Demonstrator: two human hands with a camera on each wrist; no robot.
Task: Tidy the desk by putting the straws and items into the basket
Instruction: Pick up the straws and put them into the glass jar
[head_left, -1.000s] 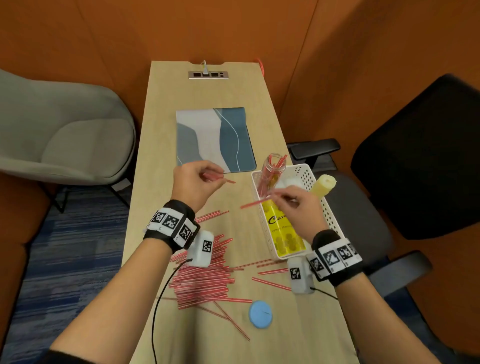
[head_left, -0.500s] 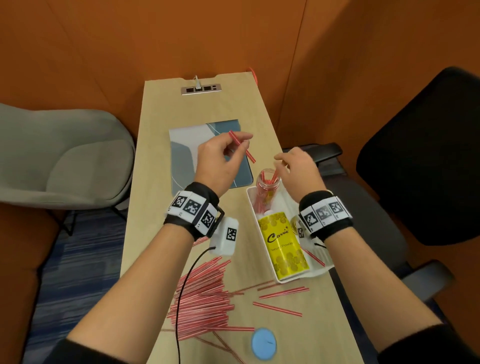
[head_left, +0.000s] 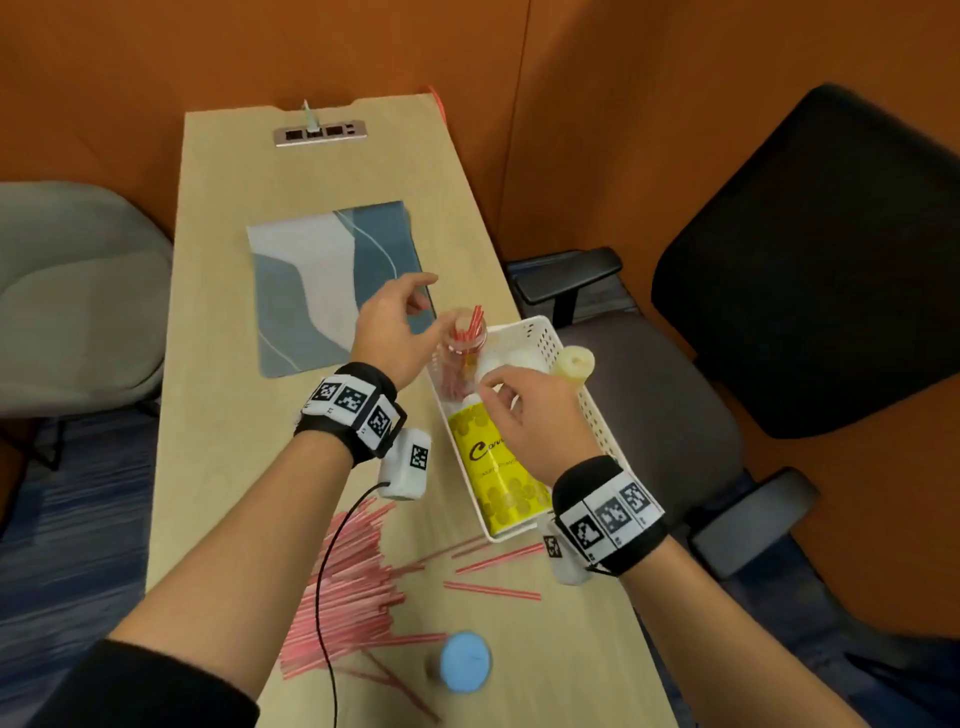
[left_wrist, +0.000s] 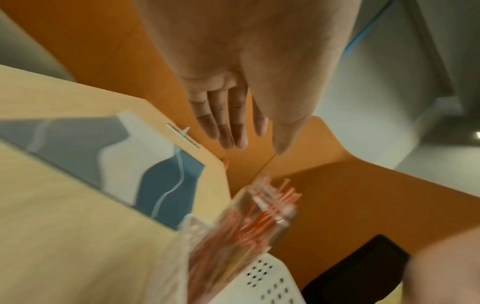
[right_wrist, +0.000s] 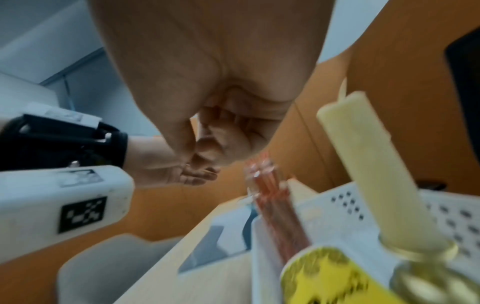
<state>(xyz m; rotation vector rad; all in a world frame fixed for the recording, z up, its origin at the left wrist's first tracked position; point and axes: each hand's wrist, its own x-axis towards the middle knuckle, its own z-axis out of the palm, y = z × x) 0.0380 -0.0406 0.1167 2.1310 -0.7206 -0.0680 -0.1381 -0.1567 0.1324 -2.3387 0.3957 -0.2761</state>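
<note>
Straws (head_left: 343, 582) lie mostly in a loose heap near the desk's (head_left: 223, 364) near left edge, their long axes running roughly from that edge toward the far right, with a few strays (head_left: 493, 590) lying more crosswise just short of the basket (head_left: 545, 338). More straws stand in a clear jar (head_left: 464, 353) at the basket's far left corner, long axes near upright and leaning a little, tips poking out of the mouth toward the far end of the desk.

Half a second ago the left hand (head_left: 395, 332) pinched a straw above the mat (head_left: 322, 291) and the right hand (head_left: 530, 415) was at the jar mouth. Now neither shows a straw. The left hand hovers beside the jar with fingers (left_wrist: 228, 123) straight and spread, holding nothing. The right hand has drawn back over the basket, above a yellow can (head_left: 498, 467), fingers loosely curled with nothing visible in them. By my reading both straws went into the jar, so one cycle is done and both hands are free to return to the heap.

Much is left: the heap is large, and a blue lid (head_left: 465, 661) lies at the desk's near edge. A pale yellow bottle (head_left: 574, 362) leans at the basket's far right wall. The basket sits at the desk's right edge, close enough that a careless nudge could push it off.
</note>
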